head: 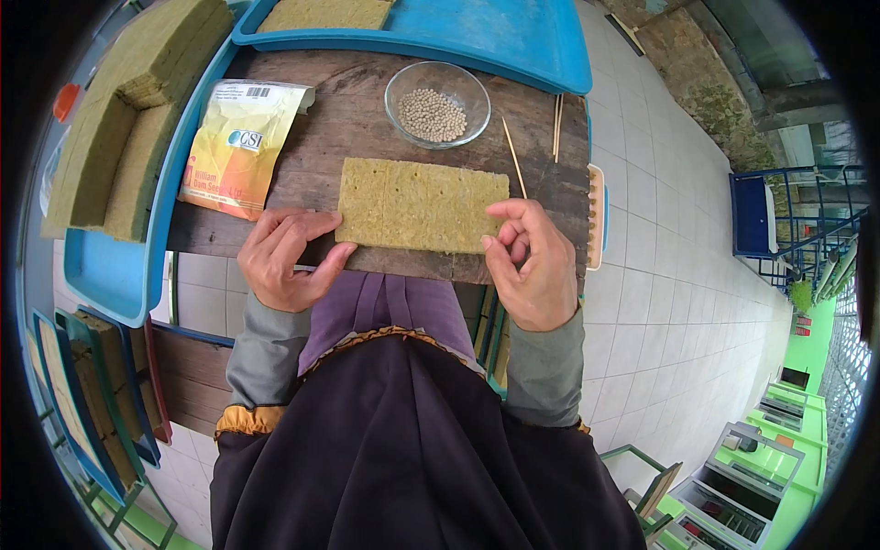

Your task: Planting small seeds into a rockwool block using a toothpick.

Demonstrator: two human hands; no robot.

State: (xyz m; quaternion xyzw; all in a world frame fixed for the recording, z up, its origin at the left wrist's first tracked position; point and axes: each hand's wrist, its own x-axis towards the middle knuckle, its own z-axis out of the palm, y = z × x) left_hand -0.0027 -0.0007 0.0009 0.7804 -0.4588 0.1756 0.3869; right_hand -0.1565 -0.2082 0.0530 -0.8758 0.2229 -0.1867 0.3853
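A flat yellow-green rockwool slab (421,206) lies near the front edge of the dark wooden table (330,89), with small holes in its upper face, mostly towards the left. My left hand (285,254) grips its left end, index fingertip and thumb against the edge. At the other end, my right hand (533,261) has its index finger and thumb on the right edge, the other fingers curled. Just beyond the slab stands a clear glass bowl (393,113) of pale round seeds (433,115). A thin wooden stick (513,157) lies right of the bowl.
Two more sticks (557,127) lie near the table's right edge. A yellow-orange seed packet (237,151) rests at left. Beyond it, a blue tray (110,268) holds stacked rockwool blocks (137,124). Another blue tray (481,34) with a slab (323,14) spans the back.
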